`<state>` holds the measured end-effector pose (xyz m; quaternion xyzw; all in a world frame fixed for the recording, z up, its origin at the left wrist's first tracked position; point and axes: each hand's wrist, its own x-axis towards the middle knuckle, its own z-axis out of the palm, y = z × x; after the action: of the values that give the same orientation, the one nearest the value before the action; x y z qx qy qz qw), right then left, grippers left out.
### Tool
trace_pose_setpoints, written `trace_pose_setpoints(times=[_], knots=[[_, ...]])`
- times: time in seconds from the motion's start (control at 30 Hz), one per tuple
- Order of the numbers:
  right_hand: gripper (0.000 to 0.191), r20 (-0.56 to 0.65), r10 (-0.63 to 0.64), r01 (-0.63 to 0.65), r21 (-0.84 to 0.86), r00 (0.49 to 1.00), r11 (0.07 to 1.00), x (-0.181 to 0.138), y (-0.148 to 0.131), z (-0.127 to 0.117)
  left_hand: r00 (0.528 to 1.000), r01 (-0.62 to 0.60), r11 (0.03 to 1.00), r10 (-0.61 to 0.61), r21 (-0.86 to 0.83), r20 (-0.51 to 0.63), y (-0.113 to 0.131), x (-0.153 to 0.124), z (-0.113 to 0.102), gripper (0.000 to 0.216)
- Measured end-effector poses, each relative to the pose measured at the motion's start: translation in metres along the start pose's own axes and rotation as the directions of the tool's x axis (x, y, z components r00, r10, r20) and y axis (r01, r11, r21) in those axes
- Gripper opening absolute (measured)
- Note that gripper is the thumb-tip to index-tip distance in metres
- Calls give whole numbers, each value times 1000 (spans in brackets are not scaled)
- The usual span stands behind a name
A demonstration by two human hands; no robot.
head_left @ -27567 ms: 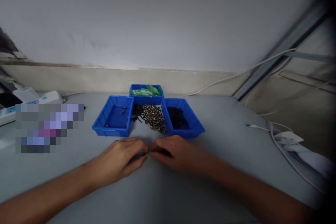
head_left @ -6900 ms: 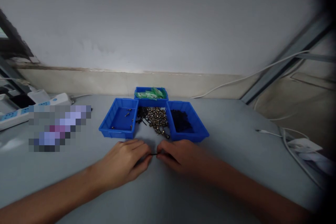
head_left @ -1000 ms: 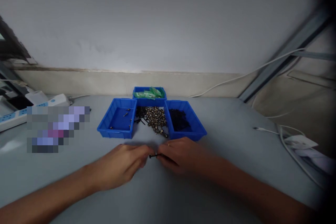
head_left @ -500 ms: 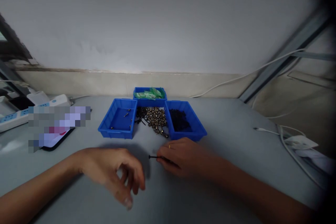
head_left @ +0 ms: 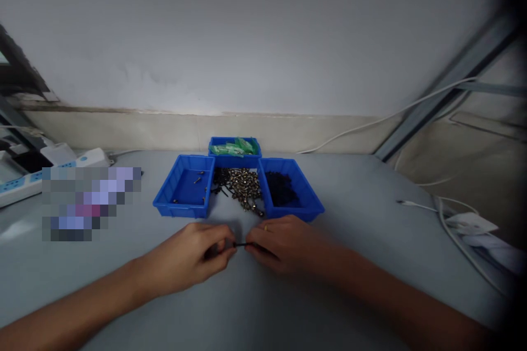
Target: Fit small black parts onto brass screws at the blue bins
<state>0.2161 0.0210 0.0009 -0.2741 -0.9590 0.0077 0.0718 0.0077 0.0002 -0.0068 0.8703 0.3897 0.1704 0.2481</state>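
Note:
My right hand [head_left: 284, 244] rests on the grey table [head_left: 362, 230], pinching a thin black screw [head_left: 241, 244] that points left. My left hand [head_left: 193, 258] is closed, its fingertips meeting the free end of that screw. Just beyond the hands lies a loose pile of brass and black screws [head_left: 241, 186]. Left of the pile is a blue tray [head_left: 164, 197] with a few small parts. Right of it a second blue tray [head_left: 307, 197] holds dark pieces. A third blue tray [head_left: 216, 148] behind holds green plastic parts [head_left: 234, 146].
A white power strip [head_left: 41, 173] lies at the far left, beside a blurred-out flat object [head_left: 88, 203]. White cables [head_left: 444, 214] and a white adapter [head_left: 469, 223] lie at the right edge. A wall stands close behind the trays.
Half a second ago my left hand was drawn back to the left, fingers loose. It has returned to the screw tip. My right hand has stayed put with the screw.

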Motion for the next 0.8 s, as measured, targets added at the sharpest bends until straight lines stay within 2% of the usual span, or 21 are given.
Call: trace_pose_setpoints(times=[0.1, 0.2, 0.3, 0.4, 0.47, 0.5, 0.57, 0.7, 0.8], knots=[[21, -61, -17, 18, 10, 998, 1000, 0, -1, -3, 1000, 17, 999, -17, 43, -3, 1, -1, 0, 10], [22, -154, -84, 91, 37, 984, 995, -7, -4, -6, 1000, 8, 997, -10, 73, 25, 2, -2, -1, 4], [29, -301, -186, 211, 50, 935, 976, -20, -7, -4, 999, -15, 995, 11, 96, 40, 3, -2, -2, 4], [37, -427, -204, 246, 45, 881, 968, -25, -8, -1, 999, -30, 992, 27, 119, 32, 4, -2, -1, 4], [30, -326, -196, 222, 43, 925, 974, -20, -8, -1, 999, -43, 992, 42, 115, 14, 3, -3, 0, 4], [25, -255, -140, 159, 55, 957, 986, -16, -7, -1, 999, -53, 993, 53, 105, 3, 3, -3, 1, 5], [26, -167, -77, 97, 115, 983, 989, -6, -4, -1, 997, -77, 993, 79, 89, -15, 2, -3, 1, 6], [22, 22, -48, 43, 195, 999, 980, 4, 0, 3, 994, -88, 992, 93, 96, -53, 2, -2, 1, 7], [20, 39, -29, 22, 166, 999, 986, 3, 0, 5, 992, -89, 990, 98, 109, -76, 2, -2, 1, 9]])
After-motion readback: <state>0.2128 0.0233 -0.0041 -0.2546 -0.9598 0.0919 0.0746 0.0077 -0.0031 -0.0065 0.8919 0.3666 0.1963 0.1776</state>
